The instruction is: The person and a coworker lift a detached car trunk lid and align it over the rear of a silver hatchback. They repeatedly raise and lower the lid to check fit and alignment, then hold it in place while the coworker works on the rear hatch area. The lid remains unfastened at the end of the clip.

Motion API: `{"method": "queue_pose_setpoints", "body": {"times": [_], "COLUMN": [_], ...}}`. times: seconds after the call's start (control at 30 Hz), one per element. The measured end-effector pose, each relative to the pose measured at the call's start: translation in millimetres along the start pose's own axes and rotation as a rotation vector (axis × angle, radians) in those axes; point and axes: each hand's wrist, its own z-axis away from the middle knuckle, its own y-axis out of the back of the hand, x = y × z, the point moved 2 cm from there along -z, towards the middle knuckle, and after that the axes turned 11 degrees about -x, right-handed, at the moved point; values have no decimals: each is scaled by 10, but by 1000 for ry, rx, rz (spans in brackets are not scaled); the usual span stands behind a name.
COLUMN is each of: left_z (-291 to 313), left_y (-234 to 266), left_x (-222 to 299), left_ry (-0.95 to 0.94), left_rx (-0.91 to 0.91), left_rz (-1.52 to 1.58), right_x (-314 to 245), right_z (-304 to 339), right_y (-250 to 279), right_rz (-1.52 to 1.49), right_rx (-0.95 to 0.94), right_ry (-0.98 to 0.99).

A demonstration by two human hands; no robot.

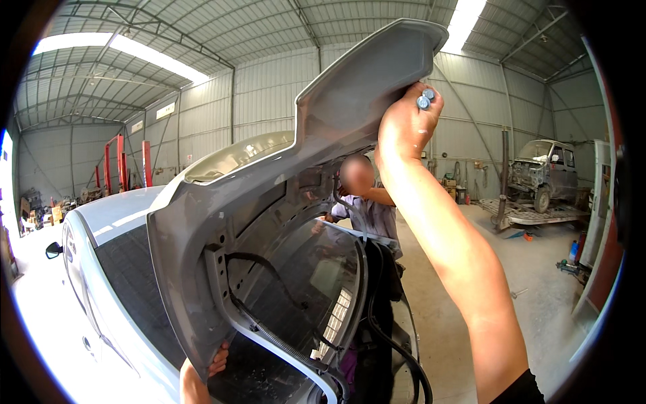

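Note:
A grey trunk lid (pixel 367 87) stands raised and tilted, its inner side toward me. My left hand (pixel 212 367) grips the lower left edge of the lid, fingers curled over it. High at the right end, my right hand (pixel 407 124) is closed against the lid's edge, with its fingertips hidden. Two bluish bolts (pixel 423 102) stick out of that hand. A curved hinge arm (pixel 276 340) with black corrugated wiring (pixel 286 345) runs below the lid near the rear window (pixel 266 363).
Across the lid, a co-worker (pixel 367 219) stands with a hand near the car. The light-coloured car body (pixel 121 195) lies to the left. Red lift posts (pixel 121 161) rise behind it. At the right, a partly stripped van (pixel 548 172) sits on a platform (pixel 531 210).

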Motion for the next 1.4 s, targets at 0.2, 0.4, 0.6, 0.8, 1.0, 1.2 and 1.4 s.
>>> {"method": "queue_pose_setpoints", "body": {"times": [0.2,0.4,0.6,0.8,1.0,1.2,1.4], "left_z": [-123,-71,-128,-145,-109,-151,-140], "left_y": [-136,-121,49,46,30,90,110], "left_x": [-1,-7,-33,-40,-32,-61,-94], "left_ry": [-1,-53,-42,-51,-61,-36,-98], "left_rx": [60,6,-82,-119,-123,-76,-125], "left_rz": [-102,-113,-166,-98,-97,-164,-158], "right_x": [100,81,-5,-33,19,-17,85], "right_z": [-181,-107,-124,-104,-130,-140,-228], "right_y": [99,39,65,71,35,40,42], "right_rz": [28,-85,-172,-140,-167,-166,-292], "right_rx": [8,-21,-89,-81,-94,-65,-172], "right_ry": [73,27,-10,-36,-30,-3,-50]}}
